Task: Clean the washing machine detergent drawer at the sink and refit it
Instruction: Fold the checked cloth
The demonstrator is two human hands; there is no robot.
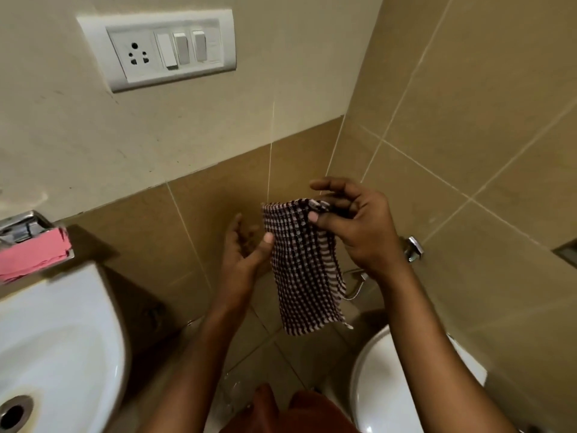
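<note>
Lower left, nearest: white glazed ceramic sink, rounded rim, metal drain. Lower right: white toilet, smooth curved edge.

Between them, both forearms raised. Right hand pinches top edge of checked cloth between thumb and fingers - coarse woven fabric, dark-and-pale, hanging as limp rectangle. Left hand relaxed and unclenched, palm toward cloth, thumb tip at its left edge.

Behind: chrome valve, glossy tan tiles, pink pad on steel shelf above sink. Farthest - white plastic switch plate.
</note>
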